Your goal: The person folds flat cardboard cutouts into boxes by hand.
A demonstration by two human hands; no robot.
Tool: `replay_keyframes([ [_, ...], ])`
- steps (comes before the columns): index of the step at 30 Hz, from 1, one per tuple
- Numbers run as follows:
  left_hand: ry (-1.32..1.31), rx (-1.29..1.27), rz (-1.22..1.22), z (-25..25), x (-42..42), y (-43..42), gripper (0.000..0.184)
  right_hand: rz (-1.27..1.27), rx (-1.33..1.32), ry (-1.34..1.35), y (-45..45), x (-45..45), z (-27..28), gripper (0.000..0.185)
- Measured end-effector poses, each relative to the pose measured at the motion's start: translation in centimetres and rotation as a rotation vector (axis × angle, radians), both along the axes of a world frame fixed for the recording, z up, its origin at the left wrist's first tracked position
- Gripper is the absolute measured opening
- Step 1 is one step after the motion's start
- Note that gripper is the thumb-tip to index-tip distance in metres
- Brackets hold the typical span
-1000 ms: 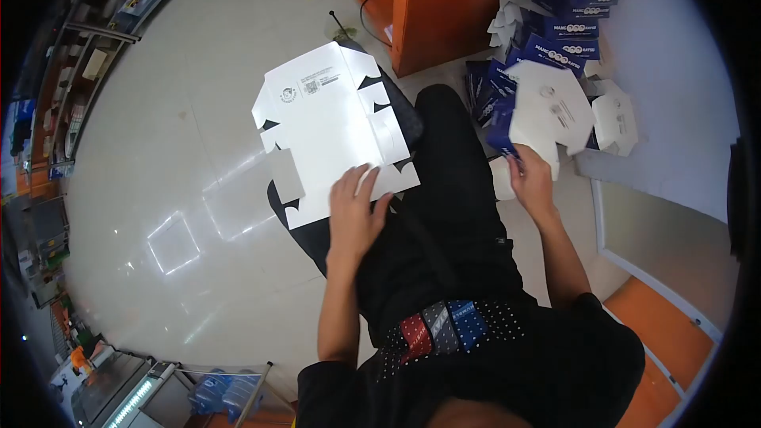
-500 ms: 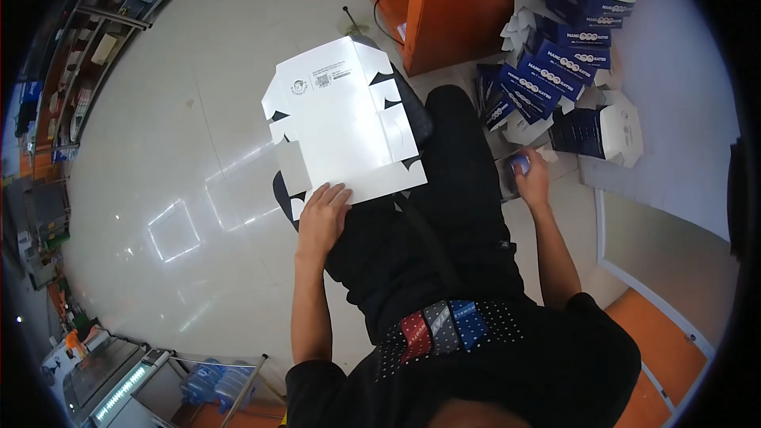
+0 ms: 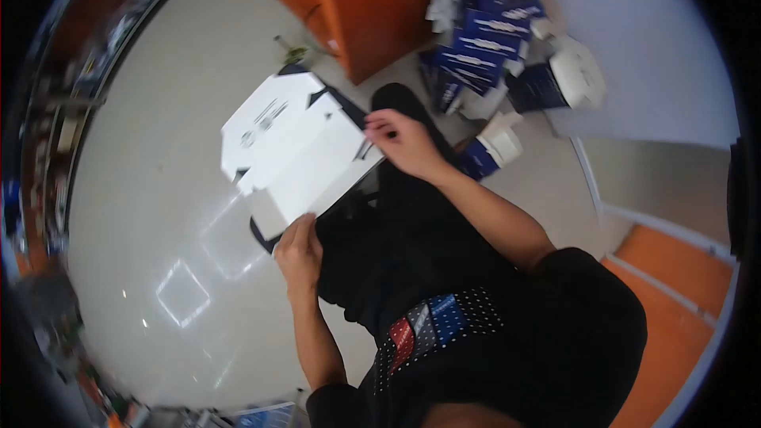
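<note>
A flat, die-cut white carton sheet (image 3: 297,150) lies across my left thigh, printed side up, with notches along its edges. My left hand (image 3: 299,250) has its fingers closed on the sheet's near left corner. At the sheet's right edge is my right hand (image 3: 402,141), fingers bent inward and blurred; whether it grips the edge cannot be made out. Right of my legs, a blue and white folded carton (image 3: 490,147) rests on the floor.
A pile of blue printed cartons (image 3: 485,43) is at the upper right, with another carton (image 3: 559,83) beside it. An orange cabinet (image 3: 376,12) stands beyond my knees. Shelves (image 3: 55,143) line the far left, and a pale panel (image 3: 642,47) the right.
My right hand has left the floor cartons and come to the sheet's right edge. A small carton now shows on the floor where it was. The sheet has tilted, and the head view has shifted.
</note>
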State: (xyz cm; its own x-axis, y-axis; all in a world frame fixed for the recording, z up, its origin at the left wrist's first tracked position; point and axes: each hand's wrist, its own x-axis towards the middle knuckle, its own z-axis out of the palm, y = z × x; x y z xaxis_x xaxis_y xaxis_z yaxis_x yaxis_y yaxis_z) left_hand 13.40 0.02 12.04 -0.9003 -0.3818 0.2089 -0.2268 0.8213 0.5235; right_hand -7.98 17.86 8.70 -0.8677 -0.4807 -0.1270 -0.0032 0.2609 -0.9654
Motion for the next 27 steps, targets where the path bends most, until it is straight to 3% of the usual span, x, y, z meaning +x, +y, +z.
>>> replay_keyframes([
  [3,-0.005,0.132,0.034,-0.3,-0.1,0.4,0.011,0.116,0.217,0.066,-1.7,-0.4,0.4,0.046],
  [7,0.013,0.365,0.145,-0.7,0.3,1.0,0.012,0.293,0.315,0.182,-1.3,-1.3,0.1,0.057],
  [10,0.027,0.359,0.208,0.1,0.5,0.6,0.012,0.354,0.345,0.076,-1.2,-2.4,1.2,0.061],
  [11,0.091,0.271,0.2,0.1,0.7,0.9,0.013,0.371,0.323,0.081,-1.0,-2.4,1.0,0.062],
  [14,0.257,0.008,0.167,0.2,-0.1,2.2,0.018,0.292,0.183,-0.242,-0.5,-2.8,-0.2,0.068],
  [18,0.33,-0.166,0.028,-0.5,0.5,2.4,0.015,0.245,0.044,-0.434,-0.2,-2.5,1.5,0.049],
  [21,0.324,-0.077,-0.029,-0.9,0.6,2.4,0.014,0.291,-0.034,-0.568,-0.5,-2.8,1.1,0.043],
  [22,0.272,-0.188,-0.036,-0.6,1.1,1.7,0.023,0.356,-0.075,-0.562,-0.8,-2.8,1.3,0.04],
  [25,0.149,-0.312,0.565,-1.1,0.3,2.0,0.046,0.32,-0.074,-0.476,-0.9,-2.1,-0.4,0.04],
  [26,-0.025,-0.247,0.705,-3.0,1.0,1.2,0.065,0.245,-0.042,-0.361,-1.2,-1.4,-1.4,0.042],
  [27,0.072,0.049,0.761,-3.4,0.9,0.6,0.067,0.239,-0.017,-0.314,-1.5,-1.2,-2.0,0.043],
])
